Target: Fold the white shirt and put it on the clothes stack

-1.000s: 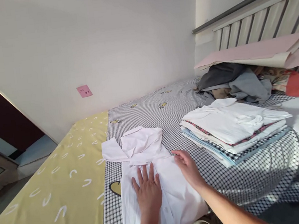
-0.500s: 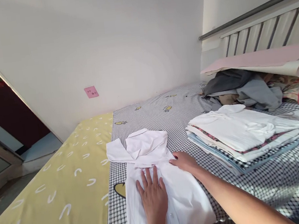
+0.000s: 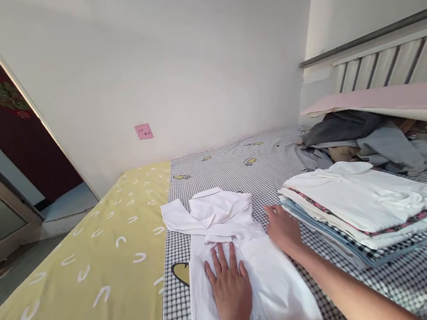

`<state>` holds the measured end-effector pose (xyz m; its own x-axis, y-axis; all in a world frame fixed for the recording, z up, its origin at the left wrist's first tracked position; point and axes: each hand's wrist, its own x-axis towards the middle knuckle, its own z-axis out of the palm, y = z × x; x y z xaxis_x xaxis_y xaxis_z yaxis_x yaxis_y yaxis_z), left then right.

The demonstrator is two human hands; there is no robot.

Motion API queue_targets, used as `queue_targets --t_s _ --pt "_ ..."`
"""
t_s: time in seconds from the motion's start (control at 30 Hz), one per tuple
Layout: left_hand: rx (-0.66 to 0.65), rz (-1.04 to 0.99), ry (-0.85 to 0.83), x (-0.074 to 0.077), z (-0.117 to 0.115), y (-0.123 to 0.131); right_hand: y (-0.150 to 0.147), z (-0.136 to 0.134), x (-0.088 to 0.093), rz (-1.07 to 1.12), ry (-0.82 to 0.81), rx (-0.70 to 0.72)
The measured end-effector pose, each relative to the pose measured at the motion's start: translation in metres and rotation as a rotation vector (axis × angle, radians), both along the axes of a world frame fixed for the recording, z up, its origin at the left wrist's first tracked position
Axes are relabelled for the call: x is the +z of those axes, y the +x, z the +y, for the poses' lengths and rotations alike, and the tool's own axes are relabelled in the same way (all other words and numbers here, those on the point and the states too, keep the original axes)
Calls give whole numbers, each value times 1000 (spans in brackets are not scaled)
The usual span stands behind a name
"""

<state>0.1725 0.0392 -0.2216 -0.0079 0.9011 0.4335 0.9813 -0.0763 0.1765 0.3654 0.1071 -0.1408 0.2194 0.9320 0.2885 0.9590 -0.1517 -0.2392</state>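
A white button-front shirt lies spread on the checked bedding, its upper part and a sleeve folded across the far end. My left hand rests flat on the shirt front, fingers spread, just below the folded part. Just off the shirt's right edge is my right hand, its fingers stretched out over the checked cloth and holding nothing that I can see. To the right of that hand stands a stack of folded clothes, a white garment on top. The shirt's near end runs out of view.
The bedding is part yellow and part black-and-white check. At the back right, rumpled grey clothes lie under a pink sheet, near a radiator. A pink note is on the wall; a doorway opens at left.
My right hand has come away from the shirt's edge and shifted right, toward the stack. My left hand stays flat on the shirt. The camera view has shifted slightly.
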Motion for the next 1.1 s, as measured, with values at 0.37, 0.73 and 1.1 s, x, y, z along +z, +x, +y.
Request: queue_targets --t_s 0.37,0.73,1.1 --pt "-6 -11 4 2 -1 0 -27 -6 -62 -107 -104 281" --pt "20 -12 60 -17 6 0 44 110 -33 116 -98 6" --pt "66 -4 17 -33 10 0 48 179 6 -5 -159 269"
